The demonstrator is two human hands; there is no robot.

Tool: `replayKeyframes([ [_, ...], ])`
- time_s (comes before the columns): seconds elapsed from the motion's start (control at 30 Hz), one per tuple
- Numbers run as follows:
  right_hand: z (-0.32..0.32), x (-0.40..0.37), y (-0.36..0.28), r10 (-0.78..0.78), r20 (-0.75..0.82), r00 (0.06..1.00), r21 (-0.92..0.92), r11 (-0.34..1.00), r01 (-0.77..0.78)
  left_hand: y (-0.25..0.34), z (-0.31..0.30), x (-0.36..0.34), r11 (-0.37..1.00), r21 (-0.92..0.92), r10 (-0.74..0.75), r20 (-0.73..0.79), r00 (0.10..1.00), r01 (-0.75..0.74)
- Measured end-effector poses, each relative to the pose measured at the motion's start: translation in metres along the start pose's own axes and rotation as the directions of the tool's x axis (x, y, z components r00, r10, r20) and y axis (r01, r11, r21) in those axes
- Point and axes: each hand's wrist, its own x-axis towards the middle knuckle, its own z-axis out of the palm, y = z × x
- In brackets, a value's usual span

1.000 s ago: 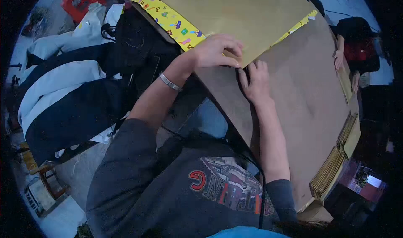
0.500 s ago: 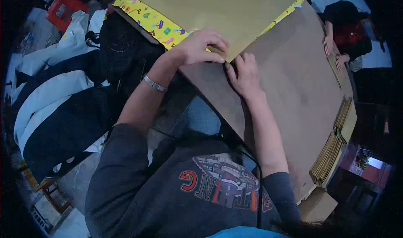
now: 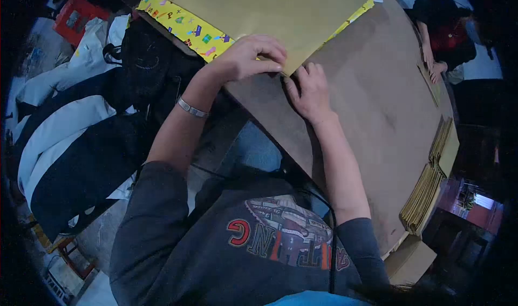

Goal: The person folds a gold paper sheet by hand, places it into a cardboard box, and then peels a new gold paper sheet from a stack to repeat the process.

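Observation:
A large tan sheet [image 3: 243, 14] lies on the brown table [image 3: 367, 111], its near corner pointing toward me. Yellow patterned strips [image 3: 186, 28] run along its left and right edges. My left hand [image 3: 256, 56] is at the near corner, thumb and fingers closed on the sheet's edge there. Just right of that corner, my right hand [image 3: 310, 93] rests on the table, fingers apart, thumb tip touching or almost touching the corner. Nothing shows in my right hand.
Folded brown stacks [image 3: 421, 198] stand at the table's right edge, above a cardboard box [image 3: 408, 260]. Another person's hands [image 3: 431, 66] touch a flat piece at the far right. Dark and white cloth [image 3: 81, 138] and a red crate [image 3: 81, 20] are at left.
The view has shifted slightly. My left thumb and fingers have come closer to the sheet's corner. The other person's hands have moved nearer each other.

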Motion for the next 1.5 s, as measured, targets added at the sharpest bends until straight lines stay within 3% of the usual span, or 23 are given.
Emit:
replayKeyframes([
  [0.1, 0.005, -0.002, 0.005, 0.016, 0.027, 0.999, -0.035, 0.999, -0.015, -0.001, 0.0, 0.0, 0.996, 0.06, 0.071, -0.036, 0.997, -0.069],
  [0.4, -0.001, 0.0, 0.0, 0.04, 0.025, 0.999, -0.005, 0.999, -0.04, 0.0, 0.002, 0.001, 0.999, 0.007, 0.043, -0.037, 0.998, -0.043],
  [0.5, 0.002, -0.002, 0.001, 0.047, 0.019, 0.999, -0.025, 0.999, -0.047, -0.002, 0.003, 0.002, 0.993, 0.039, 0.115, -0.053, 0.992, -0.113],
  [0.53, 0.004, -0.002, 0.003, 0.029, 0.011, 1.0, 0.007, 1.0, -0.029, -0.002, 0.005, 0.0, 0.999, 0.014, 0.034, -0.059, 0.998, -0.033],
  [0.63, 0.005, -0.002, 0.004, 0.008, -0.007, 1.0, -0.001, 1.0, -0.008, -0.001, 0.011, 0.0, 0.998, 0.051, 0.048, -0.156, 0.987, -0.04],
  [0.7, 0.0, 0.0, 0.001, 0.016, -0.01, 1.0, 0.004, 1.0, -0.016, 0.002, 0.015, 0.0, 0.994, -0.05, -0.101, -0.192, 0.976, 0.094],
  [0.83, 0.001, -0.002, 0.001, 0.034, 0.0, 0.999, 0.001, 0.999, -0.034, 0.003, 0.021, -0.001, 0.936, -0.281, -0.278, -0.224, 0.934, 0.212],
  [0.9, 0.0, -0.001, 0.0, 0.026, -0.031, 0.999, -0.028, 0.999, -0.027, 0.003, 0.016, -0.003, 0.948, -0.235, -0.267, -0.221, 0.938, 0.215],
  [0.97, -0.003, 0.0, 0.0, 0.031, 0.022, 0.999, -0.021, 0.999, -0.031, 0.004, 0.016, -0.003, 0.866, -0.339, -0.46, -0.254, 0.851, 0.368],
  [1.07, -0.002, -0.001, 0.001, 0.043, 0.02, 0.999, -0.014, 0.999, -0.043, -0.003, 0.025, 0.0, 0.844, -0.5, -0.439, -0.438, 0.785, 0.193],
  [1.1, -0.001, -0.001, 0.001, 0.049, 0.018, 0.999, -0.011, 0.999, -0.048, 0.003, 0.024, 0.0, 0.826, -0.517, -0.477, -0.427, 0.768, 0.225],
  [1.33, 0.0, -0.001, 0.0, 0.047, -0.003, 0.999, 0.004, 0.999, -0.047, -0.005, 0.022, 0.001, 0.858, -0.467, -0.449, -0.483, 0.752, 0.213],
  [1.4, -0.002, -0.001, -0.001, 0.051, 0.017, 0.999, 0.007, 0.999, -0.051, -0.001, 0.02, 0.001, 0.854, -0.394, -0.502, -0.454, 0.736, 0.34],
  [1.47, -0.004, 0.0, -0.001, 0.059, 0.057, 0.997, 0.011, 0.998, -0.059, -0.004, 0.02, -0.004, 0.875, -0.341, -0.472, -0.441, 0.763, 0.343],
  [1.5, -0.002, -0.001, 0.0, 0.054, 0.038, 0.998, -0.014, 0.998, -0.054, -0.006, 0.022, -0.005, 0.949, -0.204, -0.309, -0.467, 0.829, 0.239],
])
